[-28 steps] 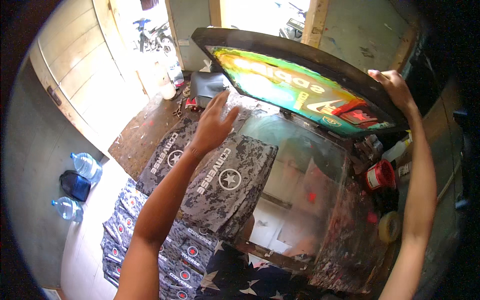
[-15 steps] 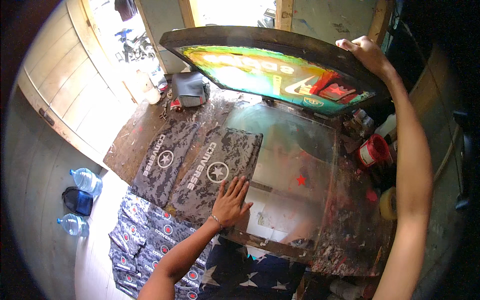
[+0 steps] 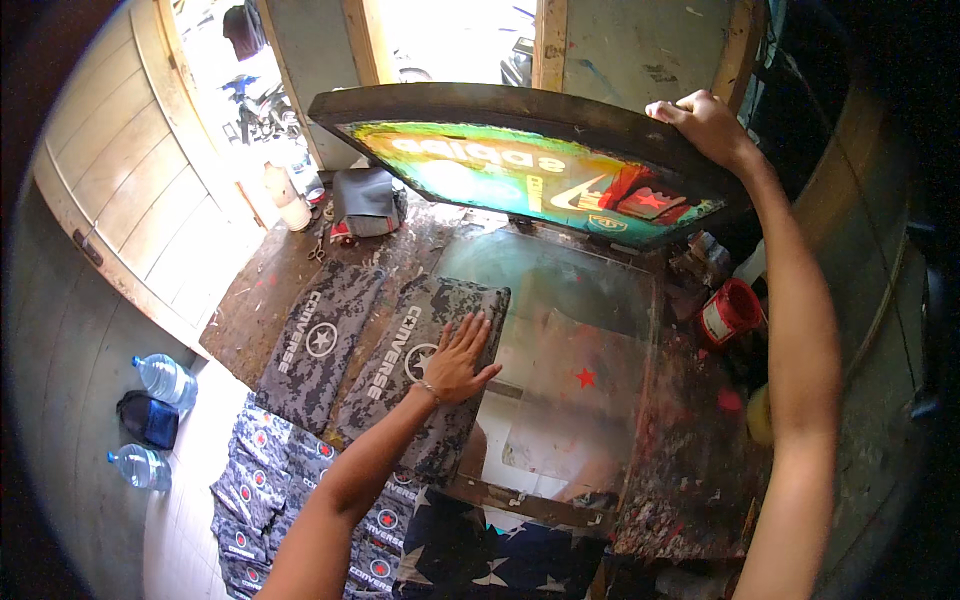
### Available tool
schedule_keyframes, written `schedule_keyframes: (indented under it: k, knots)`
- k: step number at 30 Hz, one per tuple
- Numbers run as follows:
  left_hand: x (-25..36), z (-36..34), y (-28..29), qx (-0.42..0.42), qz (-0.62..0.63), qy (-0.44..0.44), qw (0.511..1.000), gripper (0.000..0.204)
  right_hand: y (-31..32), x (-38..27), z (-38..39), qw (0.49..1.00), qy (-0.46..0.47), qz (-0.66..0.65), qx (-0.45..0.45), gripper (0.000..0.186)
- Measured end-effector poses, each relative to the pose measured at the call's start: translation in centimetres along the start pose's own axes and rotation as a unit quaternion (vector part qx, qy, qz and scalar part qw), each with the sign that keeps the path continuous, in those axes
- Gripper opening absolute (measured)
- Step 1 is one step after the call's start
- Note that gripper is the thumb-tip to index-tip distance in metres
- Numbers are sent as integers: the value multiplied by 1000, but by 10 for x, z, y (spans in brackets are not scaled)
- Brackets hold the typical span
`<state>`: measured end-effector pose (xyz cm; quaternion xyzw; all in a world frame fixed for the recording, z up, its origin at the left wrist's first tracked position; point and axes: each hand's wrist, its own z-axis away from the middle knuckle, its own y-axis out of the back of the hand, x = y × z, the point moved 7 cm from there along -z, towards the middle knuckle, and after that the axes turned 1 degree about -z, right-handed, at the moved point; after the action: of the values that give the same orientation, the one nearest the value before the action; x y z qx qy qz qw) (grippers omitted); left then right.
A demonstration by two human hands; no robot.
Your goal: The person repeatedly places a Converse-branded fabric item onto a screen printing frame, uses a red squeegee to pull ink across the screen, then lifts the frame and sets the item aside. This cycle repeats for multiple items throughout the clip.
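Note:
My left hand (image 3: 460,355) lies flat, fingers stretched out, on a folded grey camouflage cloth (image 3: 440,298) with a pale star emblem and lettering. A similar cloth (image 3: 318,368) lies beside it on the left. My right hand (image 3: 708,128) is closed round the upper right corner of a dark-framed printing screen (image 3: 450,98). The screen stands tilted up at the far side, its mesh stained green, yellow and red. In front of it lies a glass plate (image 3: 560,440) with a small red star (image 3: 585,377), right of the cloths.
A red paint pot (image 3: 730,312) stands at the right. Scissors (image 3: 318,248), a white bottle (image 3: 287,195) and a dark folded bundle (image 3: 366,203) are at the back left. Printed camouflage cloths (image 3: 260,500) and star-patterned cloth (image 3: 500,555) hang at the near edge. Water bottles (image 3: 165,380) stand far left.
My left hand has slid away from me along the right-hand camouflage cloth, from its near part to its middle. My right hand still holds the tilted screen. The whole view has shifted slightly.

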<state>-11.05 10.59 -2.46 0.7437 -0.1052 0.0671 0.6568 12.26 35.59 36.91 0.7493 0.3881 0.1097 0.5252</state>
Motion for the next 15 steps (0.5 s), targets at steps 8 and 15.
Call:
schedule_keyframes:
  k: [8, 15]
  knots:
    - [17, -10, -41, 6, -50, 13, 999, 90, -3, 27, -25, 999, 41, 30, 2, 68]
    - [14, -19, -26, -15, -39, 19, 999, 88, -6, 35, -29, 999, 25, 33, -15, 67]
